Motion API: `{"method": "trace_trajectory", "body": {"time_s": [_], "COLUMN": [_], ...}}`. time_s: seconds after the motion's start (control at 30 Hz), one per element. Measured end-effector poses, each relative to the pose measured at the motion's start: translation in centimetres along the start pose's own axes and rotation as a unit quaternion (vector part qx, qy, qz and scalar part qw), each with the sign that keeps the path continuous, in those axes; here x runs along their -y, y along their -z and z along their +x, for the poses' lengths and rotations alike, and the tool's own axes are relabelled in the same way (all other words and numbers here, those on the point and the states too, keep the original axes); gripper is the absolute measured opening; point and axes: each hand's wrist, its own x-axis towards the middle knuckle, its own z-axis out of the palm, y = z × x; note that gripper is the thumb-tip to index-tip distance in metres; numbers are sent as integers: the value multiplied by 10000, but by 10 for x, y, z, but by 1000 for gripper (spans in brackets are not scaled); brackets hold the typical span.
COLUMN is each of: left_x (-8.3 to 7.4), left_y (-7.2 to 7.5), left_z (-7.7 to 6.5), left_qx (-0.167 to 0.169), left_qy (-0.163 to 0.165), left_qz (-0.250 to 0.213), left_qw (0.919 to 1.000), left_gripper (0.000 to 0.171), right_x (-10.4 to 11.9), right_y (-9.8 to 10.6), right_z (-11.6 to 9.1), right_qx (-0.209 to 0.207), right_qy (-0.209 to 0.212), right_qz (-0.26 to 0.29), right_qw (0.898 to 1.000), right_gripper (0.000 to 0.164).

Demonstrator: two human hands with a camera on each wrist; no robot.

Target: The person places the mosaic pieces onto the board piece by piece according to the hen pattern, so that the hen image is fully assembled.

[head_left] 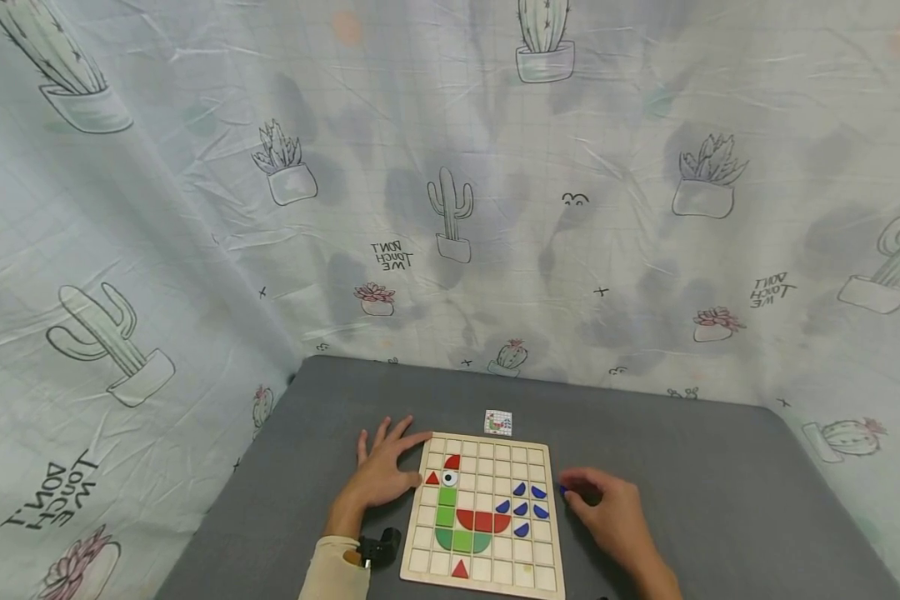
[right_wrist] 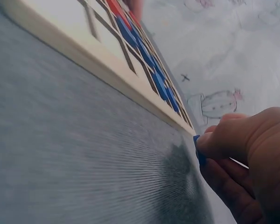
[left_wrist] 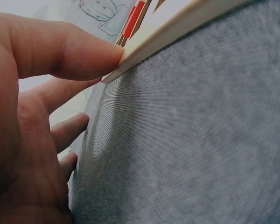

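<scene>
A wooden grid board (head_left: 510, 467) lies on the grey table, set with red, green and blue pieces. My left hand (head_left: 381, 473) is at its left side, fingers spread, with the thumb touching the board's edge in the left wrist view. Off the board's right edge, my right hand (head_left: 607, 507) pinches a small blue piece (right_wrist: 199, 149) between thumb and fingers; the fingers cover most of it. Several blue half-round pieces (head_left: 521, 508) sit in cells on the right. Green pieces (head_left: 447, 517), a red boat-shaped row (head_left: 483, 521) and an eye piece (head_left: 449, 477) fill cells on the left.
A small printed card (head_left: 498, 422) with a coloured grid picture lies just behind the board. The grey tabletop (head_left: 675, 450) spreads around it. A patterned curtain (head_left: 450, 208) hangs behind and at both sides.
</scene>
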Motion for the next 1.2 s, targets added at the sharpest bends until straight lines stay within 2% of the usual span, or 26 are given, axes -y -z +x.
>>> {"method": "trace_trajectory", "body": {"time_s": [0.3,0.53,0.6,0.7,0.83,1.0,1.2], "left_x": [-1,0,1,1,1,2,1], "left_y": [0,0,-1,-2,-2,-2,-3], "left_z": [0,0,0,0,0,1,2], "left_qx": [-13,-16,-30,-41,-34,-44,-43], "left_qy": [-21,-31,-48,-71,-74,-85,-83], "left_qz": [-11,-30,-47,-64,-75,-92,-89], "left_qw": [10000,10000,10000,9999,9999,9999,9999], "left_gripper": [70,70,70,70,71,71,71], "right_x": [24,38,39,39,41,42,39], "right_y": [3,2,0,-3,-8,-12,-17], "right_z": [-26,-38,-41,-44,-47,-48,-49], "right_qx": [177,720,896,1037,1009,777,349], "right_qy": [-275,-351,-362,-248,-17,151,873], "right_qz": [344,712,733,454,21,-129,-233], "right_qw": [9989,9942,9926,9933,9949,9968,9953], "right_gripper": [33,27,25,24,26,28,34]}}
